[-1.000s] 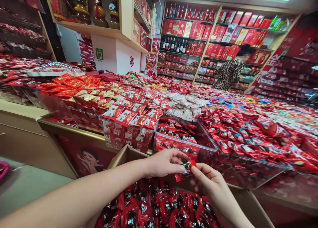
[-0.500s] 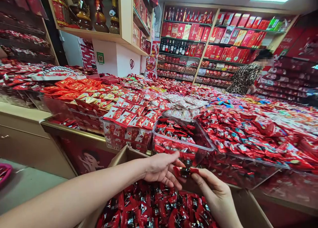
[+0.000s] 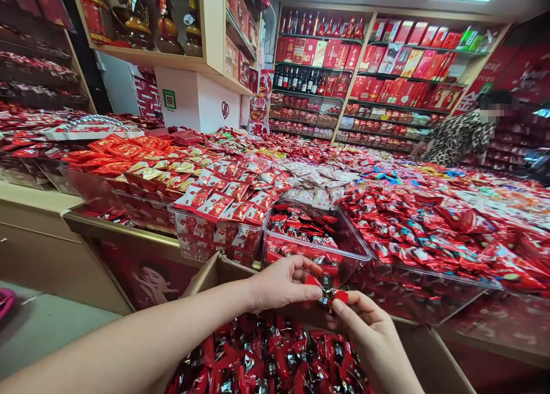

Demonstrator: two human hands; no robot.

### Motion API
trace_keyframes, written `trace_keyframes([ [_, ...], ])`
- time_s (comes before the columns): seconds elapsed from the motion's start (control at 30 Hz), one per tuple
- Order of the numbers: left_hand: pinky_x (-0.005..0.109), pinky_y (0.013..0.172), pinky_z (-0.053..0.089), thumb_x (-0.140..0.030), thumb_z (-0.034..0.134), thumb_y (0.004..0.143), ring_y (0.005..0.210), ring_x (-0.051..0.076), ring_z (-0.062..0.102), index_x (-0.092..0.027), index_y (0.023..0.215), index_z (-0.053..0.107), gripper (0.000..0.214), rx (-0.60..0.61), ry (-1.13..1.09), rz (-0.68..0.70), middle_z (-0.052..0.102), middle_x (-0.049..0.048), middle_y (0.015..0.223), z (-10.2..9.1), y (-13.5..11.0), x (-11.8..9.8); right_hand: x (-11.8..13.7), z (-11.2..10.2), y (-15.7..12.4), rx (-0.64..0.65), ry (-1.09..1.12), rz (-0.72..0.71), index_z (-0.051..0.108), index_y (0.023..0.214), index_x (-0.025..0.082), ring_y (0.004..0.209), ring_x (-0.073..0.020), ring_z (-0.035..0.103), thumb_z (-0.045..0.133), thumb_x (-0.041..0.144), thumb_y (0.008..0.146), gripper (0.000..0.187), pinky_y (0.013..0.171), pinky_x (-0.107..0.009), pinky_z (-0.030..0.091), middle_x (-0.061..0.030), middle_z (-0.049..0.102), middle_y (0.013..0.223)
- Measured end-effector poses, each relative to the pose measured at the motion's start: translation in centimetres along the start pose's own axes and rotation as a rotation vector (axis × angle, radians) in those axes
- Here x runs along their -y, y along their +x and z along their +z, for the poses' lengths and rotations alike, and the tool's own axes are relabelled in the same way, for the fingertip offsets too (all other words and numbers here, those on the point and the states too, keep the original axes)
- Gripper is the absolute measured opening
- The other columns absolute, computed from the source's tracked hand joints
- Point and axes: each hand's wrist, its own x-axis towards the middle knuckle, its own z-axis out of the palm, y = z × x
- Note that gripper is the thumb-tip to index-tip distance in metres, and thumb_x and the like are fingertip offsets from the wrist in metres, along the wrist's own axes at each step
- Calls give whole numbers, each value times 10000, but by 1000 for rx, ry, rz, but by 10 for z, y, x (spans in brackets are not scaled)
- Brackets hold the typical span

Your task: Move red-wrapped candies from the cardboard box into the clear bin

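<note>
Box [image 3: 205, 280] before me, at the worktop's [image 3: 150, 237] near edge; loose sweets [image 3: 275, 357] inside. Above them, one wrapped sweet [image 3: 325, 298] between my left hand [image 3: 281, 285] and right hand [image 3: 363, 322]. Along the near edge, just beyond my hands: middle bin [image 3: 320, 248], sweets in it; left of it, packet bin [image 3: 219, 236], heaped past its rim; right, another bin [image 3: 429, 294]. Past the far edge, toward the right corner: a person [image 3: 458, 136]. Shelves [image 3: 361, 70] behind.
</note>
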Motion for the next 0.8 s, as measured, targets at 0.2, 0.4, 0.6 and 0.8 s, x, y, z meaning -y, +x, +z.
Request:
trace_keyframes([
  [0.2, 196, 480, 364, -266, 629, 615, 496, 53, 478, -144, 847, 480, 302, -44, 72, -102, 523, -39, 637, 0, 1, 0, 1, -11, 2, 137, -272, -255, 541, 969, 239, 991, -208, 509, 630, 242, 644, 336, 786, -303, 462, -78, 536, 1102],
  [0.4, 167, 405, 297, -408, 548, 691, 444, 58, 516, -173, 925, 450, 346, 65, -115, -140, 555, -22, 647, -1, -1, -3, 21, -19, -9, 246, -820, -707, 596, 980, 290, 959, -210, 547, 518, 138, 705, 324, 791, -305, 472, -56, 593, 1048],
  [0.6, 170, 395, 257, -524, 411, 738, 432, 66, 510, -150, 869, 475, 401, 98, -87, -222, 571, 6, 599, -2, 2, 0, 97, -10, 23, -78, -1262, -996, 622, 865, 245, 825, -201, 564, 478, 300, 749, 193, 716, -322, 447, -59, 621, 923],
  [0.8, 187, 415, 269, -506, 479, 704, 418, 65, 484, -162, 798, 485, 357, 166, 130, -223, 578, -5, 596, -1, 1, 9, 122, 18, 97, 159, -1955, -701, 611, 676, 181, 711, -203, 567, 468, 225, 728, 158, 573, -273, 407, -63, 628, 681],
])
